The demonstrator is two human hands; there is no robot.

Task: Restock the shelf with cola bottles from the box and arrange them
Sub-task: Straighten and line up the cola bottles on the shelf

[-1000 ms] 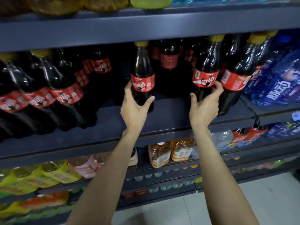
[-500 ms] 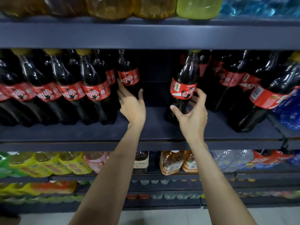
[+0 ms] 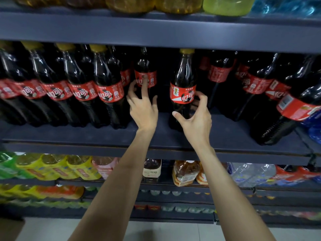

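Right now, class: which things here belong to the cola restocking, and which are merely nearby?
Job:
cola bottles
cola shelf
left hand
right hand

Nearby:
yellow-wrapped drinks
amber bottles
blue packs

On the dark shelf [image 3: 225,134], bare board lies open in front of and between the two middle cola bottles, one far back [image 3: 145,73] and one nearer [image 3: 183,87]. A tight row of bottles [image 3: 78,87] walls off the left; leaning bottles [image 3: 281,108] crowd the right. The upper shelf [image 3: 156,32] caps the headroom just above the caps.
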